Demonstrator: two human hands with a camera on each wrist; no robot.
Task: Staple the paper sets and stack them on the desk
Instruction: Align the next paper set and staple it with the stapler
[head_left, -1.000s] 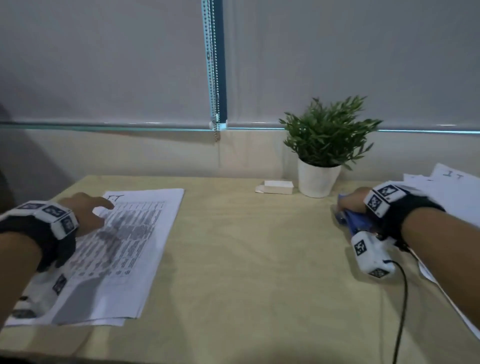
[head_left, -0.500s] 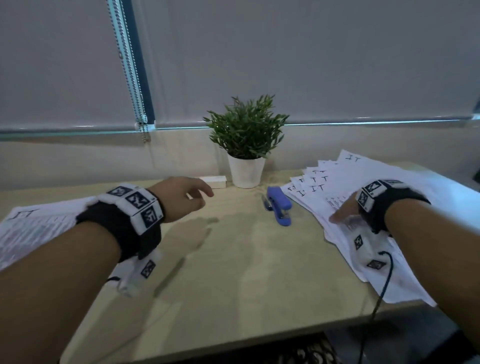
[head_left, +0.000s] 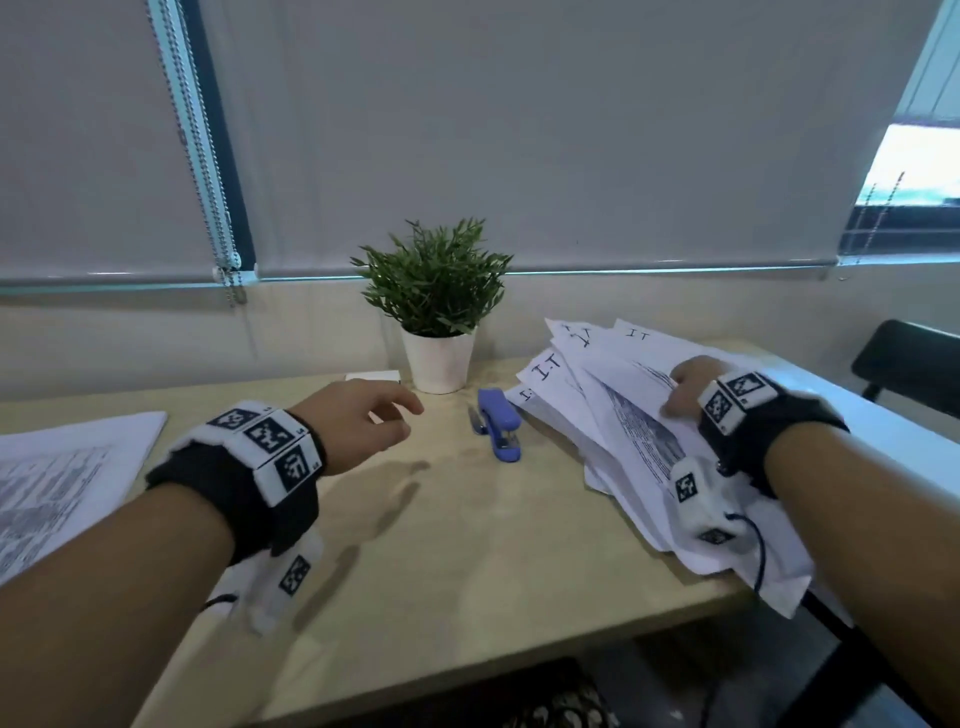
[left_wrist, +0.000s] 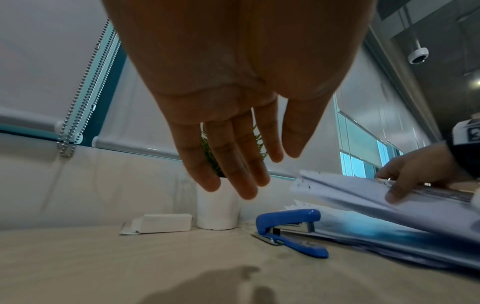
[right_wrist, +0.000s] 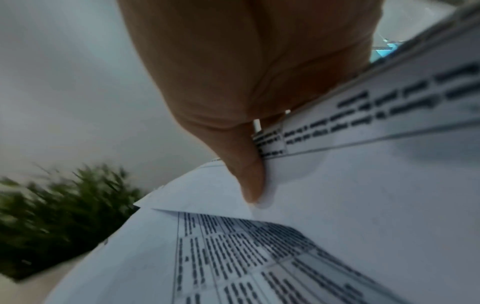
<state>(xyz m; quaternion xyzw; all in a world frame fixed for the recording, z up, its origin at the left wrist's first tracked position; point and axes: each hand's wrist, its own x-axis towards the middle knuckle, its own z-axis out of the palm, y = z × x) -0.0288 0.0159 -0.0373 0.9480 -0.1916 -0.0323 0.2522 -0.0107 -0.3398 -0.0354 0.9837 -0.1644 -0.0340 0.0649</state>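
Note:
A fanned pile of printed papers (head_left: 582, 415) covers the desk's right end. My right hand (head_left: 675, 400) grips the edge of a paper set (left_wrist: 363, 191) from that pile, raised off the rest. The thumb (right_wrist: 249, 176) presses on top of the sheets (right_wrist: 337, 185) and the other fingers are hidden behind them. The blue stapler (head_left: 498, 423) lies closed on the desk just left of the pile, and shows low in the left wrist view as the stapler (left_wrist: 288, 226). My left hand (head_left: 384, 415) hovers over the middle of the desk, left of the stapler, fingers (left_wrist: 233, 164) straight and empty. A printed stack (head_left: 62, 478) lies at the far left.
A potted plant (head_left: 436, 312) in a white pot stands at the back behind the stapler, with a small white box (head_left: 374, 375) to its left. The wall and blinds close off the back. A dark chair (head_left: 909, 364) sits beyond the desk's right end. The pile overhangs the front right corner.
My right hand let go of the stapler and moved right onto the pile, where it now lifts a set. My left hand left the far-left stack and came towards the middle.

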